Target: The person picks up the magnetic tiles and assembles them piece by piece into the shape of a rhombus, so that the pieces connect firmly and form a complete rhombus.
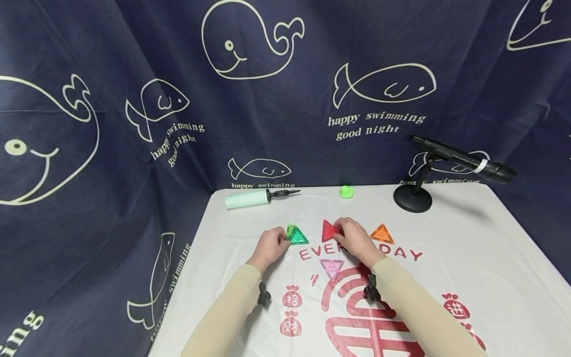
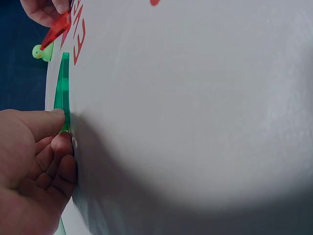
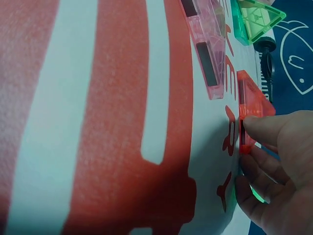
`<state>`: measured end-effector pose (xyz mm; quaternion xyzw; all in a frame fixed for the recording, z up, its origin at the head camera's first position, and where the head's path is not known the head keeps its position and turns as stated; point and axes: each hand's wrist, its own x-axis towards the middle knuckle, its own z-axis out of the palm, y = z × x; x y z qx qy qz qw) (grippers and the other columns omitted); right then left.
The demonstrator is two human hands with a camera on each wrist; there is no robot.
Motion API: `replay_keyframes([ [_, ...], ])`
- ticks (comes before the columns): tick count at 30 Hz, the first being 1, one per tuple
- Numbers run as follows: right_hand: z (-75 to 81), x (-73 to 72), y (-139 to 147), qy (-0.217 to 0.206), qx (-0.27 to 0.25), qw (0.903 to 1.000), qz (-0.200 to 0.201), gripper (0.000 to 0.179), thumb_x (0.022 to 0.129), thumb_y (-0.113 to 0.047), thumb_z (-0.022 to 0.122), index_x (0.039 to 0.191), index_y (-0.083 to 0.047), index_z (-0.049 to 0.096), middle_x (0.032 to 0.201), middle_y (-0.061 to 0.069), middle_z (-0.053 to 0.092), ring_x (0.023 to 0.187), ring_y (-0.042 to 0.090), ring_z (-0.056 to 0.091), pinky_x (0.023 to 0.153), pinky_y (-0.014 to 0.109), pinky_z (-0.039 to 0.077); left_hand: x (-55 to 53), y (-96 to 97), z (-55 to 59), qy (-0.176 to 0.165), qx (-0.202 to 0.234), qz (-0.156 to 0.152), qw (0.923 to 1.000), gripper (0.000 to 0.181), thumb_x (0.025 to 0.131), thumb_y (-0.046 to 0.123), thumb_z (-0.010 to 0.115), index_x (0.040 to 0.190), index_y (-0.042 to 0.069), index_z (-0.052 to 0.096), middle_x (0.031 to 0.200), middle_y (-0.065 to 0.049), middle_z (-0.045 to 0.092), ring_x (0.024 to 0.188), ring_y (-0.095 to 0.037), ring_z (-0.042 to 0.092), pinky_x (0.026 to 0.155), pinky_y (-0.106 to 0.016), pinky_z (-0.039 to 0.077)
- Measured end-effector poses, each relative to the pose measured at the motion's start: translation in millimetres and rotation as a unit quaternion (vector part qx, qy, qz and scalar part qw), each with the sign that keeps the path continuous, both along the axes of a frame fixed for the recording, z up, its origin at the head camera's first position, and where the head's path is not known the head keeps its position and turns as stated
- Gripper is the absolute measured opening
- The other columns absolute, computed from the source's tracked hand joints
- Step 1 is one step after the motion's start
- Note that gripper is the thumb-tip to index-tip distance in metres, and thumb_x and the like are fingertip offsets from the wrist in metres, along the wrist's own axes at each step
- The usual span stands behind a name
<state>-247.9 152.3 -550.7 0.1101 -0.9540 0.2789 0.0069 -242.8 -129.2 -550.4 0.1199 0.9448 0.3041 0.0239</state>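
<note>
My left hand (image 1: 270, 246) pinches a lime-green triangular magnetic tile (image 1: 290, 229) together with the darker green triangular tile (image 1: 298, 237) beside it; the thumb lies on the edge in the left wrist view. From the right wrist view, the lime tile (image 3: 261, 19) appears tilted up from the green one. My right hand (image 1: 355, 239) pinches a red triangular tile (image 1: 328, 231) between thumb and fingers, and the tile looks tilted off the cloth. A pink triangular tile (image 1: 332, 268) lies nearer me, point toward me. An orange triangular tile (image 1: 382, 234) lies right of the right hand.
At the back left lies a pale green hand pump (image 1: 247, 199). A small green rubber duck (image 1: 346, 192) sits at the back edge. A black microphone on a stand (image 1: 413, 197) is at the back right. The printed white cloth (image 1: 464, 233) covers the table, before a dark curtain (image 1: 276, 119).
</note>
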Motion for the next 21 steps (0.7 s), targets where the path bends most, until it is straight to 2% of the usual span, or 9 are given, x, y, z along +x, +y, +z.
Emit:
replay_keyframes([
  [3, -0.5, 0.1, 0, 0.007, -0.012, 0.9999, -0.004, 0.033, 0.092, -0.009, 0.081, 0.118, 0.000, 0.064, 0.104, 0.014, 0.066, 0.093, 0.028, 0.062, 0.090, 0.049, 0.052, -0.5, -0.5, -0.5, -0.001, -0.003, 0.000, 1.0000, 0.015, 0.094, 0.009, 0.076, 0.086, 0.012, 0.063, 0.069, 0.005, 0.054, 0.065, -0.010, 0.049, 0.063, -0.028, 0.042],
  [6, -0.8, 0.8, 0, 0.008, -0.021, 0.9997, -0.003, 0.040, 0.091, -0.009, 0.081, 0.125, 0.000, 0.062, 0.102, 0.013, 0.066, 0.091, 0.027, 0.062, 0.088, 0.049, 0.052, -0.8, -0.8, -0.5, -0.003, -0.004, 0.000, 1.0000, 0.015, 0.094, 0.009, 0.075, 0.087, 0.012, 0.063, 0.069, 0.004, 0.055, 0.065, -0.010, 0.049, 0.063, -0.028, 0.043],
  [10, 0.0, 3.0, -3, 0.011, -0.019, 0.9997, 0.005, 0.044, 0.091, -0.009, 0.081, 0.130, 0.000, 0.064, 0.109, 0.016, 0.068, 0.098, 0.029, 0.064, 0.092, 0.051, 0.053, -1.3, -1.0, -1.0, -0.005, -0.001, -0.001, 1.0000, 0.015, 0.095, 0.009, 0.075, 0.086, 0.011, 0.063, 0.069, 0.004, 0.054, 0.065, -0.010, 0.049, 0.063, -0.028, 0.042],
  [17, 0.3, 5.5, -9, 0.005, -0.018, 0.9998, 0.008, 0.028, 0.091, -0.011, 0.082, 0.115, -0.002, 0.071, 0.104, 0.011, 0.068, 0.091, 0.026, 0.063, 0.091, 0.049, 0.054, -2.6, -1.7, -3.2, -0.004, -0.006, -0.006, 1.0000, 0.017, 0.094, 0.009, 0.075, 0.086, 0.013, 0.061, 0.069, 0.005, 0.055, 0.065, -0.010, 0.050, 0.063, -0.028, 0.044],
  [21, 1.1, 7.2, -13, 0.003, -0.017, 0.9998, 0.010, 0.029, 0.092, -0.013, 0.080, 0.117, 0.000, 0.073, 0.108, 0.013, 0.071, 0.097, 0.028, 0.067, 0.094, 0.050, 0.054, -2.8, -1.4, -2.5, -0.003, -0.010, -0.005, 0.9999, 0.017, 0.094, 0.010, 0.075, 0.085, 0.013, 0.061, 0.069, 0.005, 0.055, 0.066, -0.010, 0.050, 0.064, -0.028, 0.044],
])
